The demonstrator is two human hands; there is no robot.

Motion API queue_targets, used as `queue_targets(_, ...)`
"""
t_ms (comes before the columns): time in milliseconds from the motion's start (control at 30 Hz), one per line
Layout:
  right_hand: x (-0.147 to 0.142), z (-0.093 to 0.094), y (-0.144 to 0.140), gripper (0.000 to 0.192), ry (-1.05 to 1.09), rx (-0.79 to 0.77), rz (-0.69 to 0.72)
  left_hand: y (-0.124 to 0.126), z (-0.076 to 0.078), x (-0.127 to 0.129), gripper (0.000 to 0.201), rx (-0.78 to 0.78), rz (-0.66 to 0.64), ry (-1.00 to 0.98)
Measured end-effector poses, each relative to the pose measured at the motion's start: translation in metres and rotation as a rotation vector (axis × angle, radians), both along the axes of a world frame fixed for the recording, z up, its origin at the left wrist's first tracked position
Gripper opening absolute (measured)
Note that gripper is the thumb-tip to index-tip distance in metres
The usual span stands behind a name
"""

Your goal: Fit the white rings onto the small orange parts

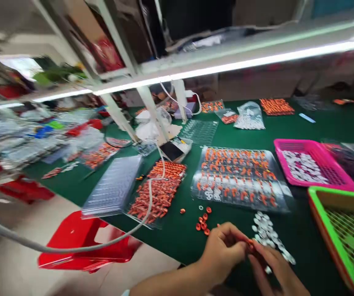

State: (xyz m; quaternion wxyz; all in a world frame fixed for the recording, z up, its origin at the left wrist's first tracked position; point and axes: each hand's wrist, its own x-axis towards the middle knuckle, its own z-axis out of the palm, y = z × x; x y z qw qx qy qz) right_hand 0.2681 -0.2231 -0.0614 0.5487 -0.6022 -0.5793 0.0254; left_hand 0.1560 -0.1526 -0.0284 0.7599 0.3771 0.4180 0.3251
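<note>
Orange, one small piece [251, 243] sits where both hands meet, above the table's near side. The left hand [223, 250] is almost closed, thumb and forefinger pinching it; the right hand [277, 265] has a fingertip against it, digits slightly parted, and I cannot tell whether they grip it. Just beyond lie loose orange rings [203, 222] on the left and white discs [266, 228] on the right. Green tabletop [177, 232] separates the rings from a filled orange batch [167, 191] farther left. Behind, a clear blister tray [238, 179] spans the middle. The green-rimmed basket [337, 191] limits room rightward, with a pink basket [300, 142] behind. Leftward, the table edge slants past a red stool [72, 234], crossed by a grey cable [72, 249].
</note>
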Motion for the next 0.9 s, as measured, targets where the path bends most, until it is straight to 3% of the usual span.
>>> queue_targets(100,0.007,0.005,-0.014,0.039,-0.125,-0.030,0.009,0.004,0.011,-0.002,0.020,0.009,-0.049,0.020)
queue_targets(267,0.009,0.015,-0.014,0.038,-0.140,-0.085,0.017,0.005,0.007,-0.002,0.009,0.073,-0.133,0.034)
queue_targets(433,0.007,0.024,-0.016,0.035,-0.145,-0.093,0.013,-0.002,0.008,-0.004,0.003,0.219,-0.140,0.123)
queue_targets(600,0.001,0.027,-0.018,0.030,-0.063,-0.097,-0.034,-0.003,0.009,-0.004,0.009,0.288,-0.139,0.189)
queue_targets(767,-0.001,0.024,-0.021,0.016,0.167,-0.237,-0.026,-0.002,0.007,-0.004,0.006,0.244,-0.147,0.181)
queue_targets(900,0.000,0.024,-0.022,0.021,0.215,-0.283,0.017,-0.001,0.003,-0.006,0.005,0.233,-0.156,0.174)
